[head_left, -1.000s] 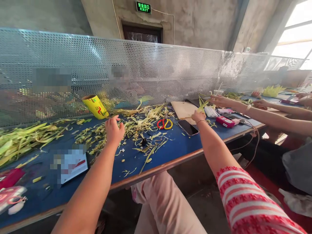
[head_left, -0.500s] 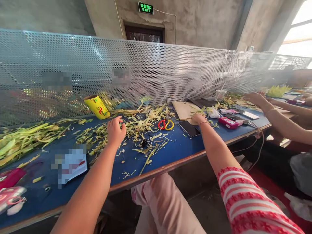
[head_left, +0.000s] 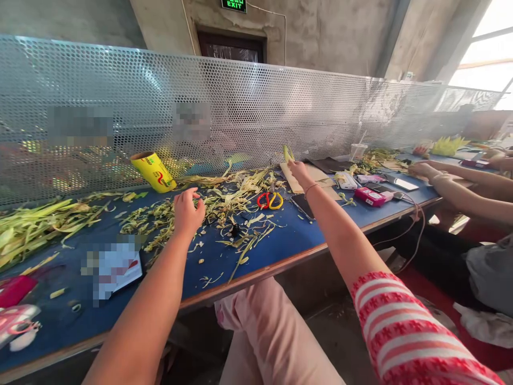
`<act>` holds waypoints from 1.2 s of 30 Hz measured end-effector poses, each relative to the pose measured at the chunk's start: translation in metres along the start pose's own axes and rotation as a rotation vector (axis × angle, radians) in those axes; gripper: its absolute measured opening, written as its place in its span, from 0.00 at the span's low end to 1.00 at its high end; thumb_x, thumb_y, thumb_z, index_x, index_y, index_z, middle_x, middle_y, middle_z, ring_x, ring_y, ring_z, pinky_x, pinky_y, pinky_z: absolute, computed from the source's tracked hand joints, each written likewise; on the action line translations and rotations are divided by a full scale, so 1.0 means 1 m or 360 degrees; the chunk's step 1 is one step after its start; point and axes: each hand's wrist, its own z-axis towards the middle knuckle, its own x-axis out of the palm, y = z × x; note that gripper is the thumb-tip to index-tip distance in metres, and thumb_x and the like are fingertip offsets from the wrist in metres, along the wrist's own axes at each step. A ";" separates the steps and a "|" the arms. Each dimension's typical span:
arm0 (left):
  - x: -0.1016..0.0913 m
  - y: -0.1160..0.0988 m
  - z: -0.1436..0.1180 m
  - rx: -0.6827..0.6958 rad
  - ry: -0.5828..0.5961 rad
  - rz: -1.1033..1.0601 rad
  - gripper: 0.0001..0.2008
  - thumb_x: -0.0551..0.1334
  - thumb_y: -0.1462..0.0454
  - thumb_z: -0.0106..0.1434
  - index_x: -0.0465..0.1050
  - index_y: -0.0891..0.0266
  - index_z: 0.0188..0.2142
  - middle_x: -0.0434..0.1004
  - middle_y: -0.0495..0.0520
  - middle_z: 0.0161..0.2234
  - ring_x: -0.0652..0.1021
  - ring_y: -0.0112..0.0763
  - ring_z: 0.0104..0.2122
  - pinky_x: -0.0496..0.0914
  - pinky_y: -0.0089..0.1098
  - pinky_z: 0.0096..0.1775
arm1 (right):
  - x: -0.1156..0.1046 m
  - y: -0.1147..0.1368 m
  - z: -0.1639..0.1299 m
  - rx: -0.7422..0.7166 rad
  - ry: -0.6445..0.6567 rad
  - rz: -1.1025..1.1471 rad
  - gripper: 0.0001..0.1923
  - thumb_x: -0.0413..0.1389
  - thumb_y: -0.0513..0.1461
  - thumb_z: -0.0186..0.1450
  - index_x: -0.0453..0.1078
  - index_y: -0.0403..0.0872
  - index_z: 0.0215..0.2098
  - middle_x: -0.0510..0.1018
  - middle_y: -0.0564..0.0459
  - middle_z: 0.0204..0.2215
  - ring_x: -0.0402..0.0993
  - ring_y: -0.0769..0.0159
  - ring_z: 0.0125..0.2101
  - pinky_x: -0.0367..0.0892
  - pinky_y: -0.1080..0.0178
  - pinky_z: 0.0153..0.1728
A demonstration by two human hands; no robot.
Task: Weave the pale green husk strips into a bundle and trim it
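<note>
Pinched in the fingertips of the right hand [head_left: 298, 172] is a yellow-green leaf strip [head_left: 287, 153], which stands up from the fingers, toward the perforated metal screen [head_left: 256, 112] at the back of the blue table [head_left: 262, 251]. That hand is above a brown cardboard sheet [head_left: 292, 181], with a smartphone [head_left: 301, 205] lying flat just below the wrist in the view. The left hand [head_left: 189, 211] is loosely bent, with its fingers parted and nothing visible in them; it is over the left part of a tangled heap of leaf scraps [head_left: 236, 198], and whether it touches them I cannot tell. Scissors [head_left: 270, 201] with one red and one yellow handle lie between the two hands, at the right edge of the heap. Beyond the left hand, a yellow cardboard tube [head_left: 154, 172] leans over near the screen. At the far left lies a bundle of long green leaves [head_left: 36, 227], and nearer the person is a flat device [head_left: 120, 270], partly blurred out. Right of the cardboard are a dark folder [head_left: 329, 164], a clear plastic cup [head_left: 358, 151] with a straw, a white case [head_left: 345, 181] and a pink device [head_left: 369, 197]. Farther right, a co-worker's hand [head_left: 422, 170] reaches over the table, well apart from the person's own hands
</note>
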 end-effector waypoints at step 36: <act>0.018 -0.031 -0.002 -0.1063 0.0442 -0.1467 0.13 0.67 0.68 0.49 0.69 0.65 0.36 0.79 0.54 0.30 0.78 0.30 0.29 0.73 0.35 0.38 | 0.122 0.067 -0.142 0.0171 0.1045 0.1185 0.11 0.63 0.44 0.51 0.70 0.46 0.25 0.71 0.58 0.22 0.67 0.73 0.24 0.66 0.69 0.26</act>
